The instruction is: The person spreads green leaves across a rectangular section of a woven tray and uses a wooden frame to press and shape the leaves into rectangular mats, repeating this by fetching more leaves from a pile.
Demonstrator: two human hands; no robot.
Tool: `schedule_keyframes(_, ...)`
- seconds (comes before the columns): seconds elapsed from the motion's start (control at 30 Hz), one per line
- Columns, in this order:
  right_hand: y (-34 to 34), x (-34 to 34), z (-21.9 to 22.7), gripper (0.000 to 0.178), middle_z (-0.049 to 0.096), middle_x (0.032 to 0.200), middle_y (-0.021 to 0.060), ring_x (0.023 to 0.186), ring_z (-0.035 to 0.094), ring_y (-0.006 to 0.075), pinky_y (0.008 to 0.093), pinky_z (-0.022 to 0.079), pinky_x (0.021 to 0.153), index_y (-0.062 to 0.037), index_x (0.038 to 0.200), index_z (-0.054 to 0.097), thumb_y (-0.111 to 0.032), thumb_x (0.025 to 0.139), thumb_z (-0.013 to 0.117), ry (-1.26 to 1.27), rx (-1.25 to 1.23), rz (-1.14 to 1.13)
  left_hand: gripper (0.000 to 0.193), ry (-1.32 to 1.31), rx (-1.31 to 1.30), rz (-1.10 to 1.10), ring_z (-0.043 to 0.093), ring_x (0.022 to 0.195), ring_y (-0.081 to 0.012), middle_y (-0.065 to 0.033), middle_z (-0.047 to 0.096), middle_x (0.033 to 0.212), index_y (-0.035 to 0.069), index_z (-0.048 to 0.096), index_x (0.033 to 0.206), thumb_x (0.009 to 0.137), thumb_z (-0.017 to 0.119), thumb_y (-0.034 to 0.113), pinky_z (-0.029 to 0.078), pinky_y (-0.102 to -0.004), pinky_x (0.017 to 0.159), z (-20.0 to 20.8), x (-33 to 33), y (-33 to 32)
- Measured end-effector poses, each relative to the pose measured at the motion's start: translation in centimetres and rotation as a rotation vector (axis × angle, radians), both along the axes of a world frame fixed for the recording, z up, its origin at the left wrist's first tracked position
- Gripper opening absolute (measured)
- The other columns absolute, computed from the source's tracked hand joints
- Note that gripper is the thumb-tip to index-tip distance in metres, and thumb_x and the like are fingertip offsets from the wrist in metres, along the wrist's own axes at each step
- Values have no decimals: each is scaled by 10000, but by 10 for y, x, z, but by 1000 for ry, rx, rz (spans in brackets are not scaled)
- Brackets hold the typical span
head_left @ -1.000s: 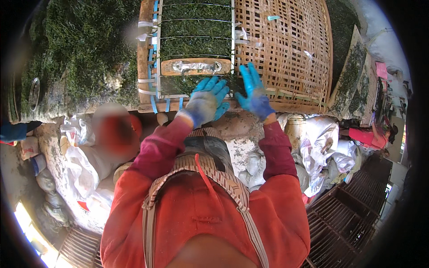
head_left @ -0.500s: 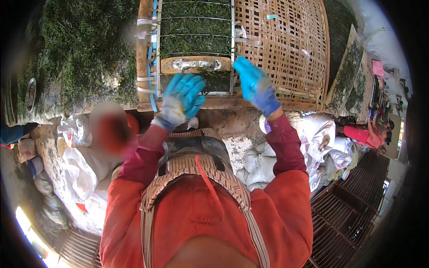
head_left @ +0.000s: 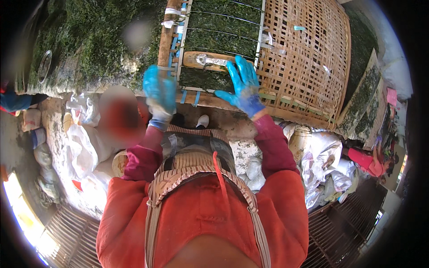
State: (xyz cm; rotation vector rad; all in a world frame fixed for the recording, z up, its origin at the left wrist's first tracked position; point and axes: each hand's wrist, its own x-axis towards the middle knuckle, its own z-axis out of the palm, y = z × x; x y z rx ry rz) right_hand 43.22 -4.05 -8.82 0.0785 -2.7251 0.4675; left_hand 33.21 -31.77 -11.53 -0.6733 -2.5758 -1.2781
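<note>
My right hand (head_left: 243,87), in a blue-fingered glove, is open with its fingers spread over the lower right corner of a thin metal-sided frame (head_left: 261,31). Its fingertips come up to a wooden bar (head_left: 190,58) with a shiny metal plate; I cannot tell whether they touch it. The bar lies across the frame, over a layer of dark green, stringy, seaweed-like stuff (head_left: 219,42) crossed by thin rods. My left hand (head_left: 159,91), gloved alike and blurred, is off the frame's lower left corner, fingers seemingly stretched out, nothing visible in it.
A woven bamboo mat (head_left: 304,58) extends right of the frame. Loose green stuff (head_left: 98,44) covers the worktop on the left. Below the worktop's edge stand white bags (head_left: 82,147) and more plastic sacks (head_left: 319,152). A person in red (head_left: 368,161) is far right.
My left hand has moved left, away from the frame's near end. The right hand now spreads its fingers over the frame's near right corner. The whole view has shifted, with the worktop further right.
</note>
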Motion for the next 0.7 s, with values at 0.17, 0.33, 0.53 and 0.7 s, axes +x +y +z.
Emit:
schedule_keyframes(0.17, -21, -23, -12, 696, 456, 1582, 181, 1424, 466, 410, 543, 365, 1192, -109, 1520, 513, -404, 928, 731, 84, 100, -195, 590, 194, -653, -291, 335, 1550, -337, -28, 498, 1599, 200, 583, 1479, 972, 601, 501, 111, -608, 1281, -6, 10, 11)
schedule_keyframes(0.33, -42, 3, -28, 331, 649, 1400, 94, 1294, 610, 303, 468, 481, 1113, -76, 1273, 706, -150, 951, 694, 4, 138, 150, 590, 206, -616, -323, 417, 1501, -350, -44, 540, 1556, 184, 576, 1477, 964, 633, 471, 173, -615, 1263, 12, 1, 11)
schedule_keyframes(0.53, -32, 25, 20, 322, 654, 1377, 107, 1269, 618, 288, 519, 413, 1165, -61, 1228, 716, -220, 948, 707, -15, -68, 13, 585, 252, -161, -172, 502, 1408, -401, -133, 599, 1451, 93, 553, 1460, 926, 705, 279, 358, -551, 1183, 38, -19, 20)
schedule_keyframes(0.7, -6, 45, -7, 364, 646, 1396, 117, 1430, 478, 297, 661, 256, 1213, -59, 1248, 711, -295, 982, 633, -160, 398, -77, 415, 272, -317, -295, 380, 1487, -440, -134, 574, 1490, 107, 662, 1291, 909, 703, 265, 305, -564, 1223, 42, -43, 78)
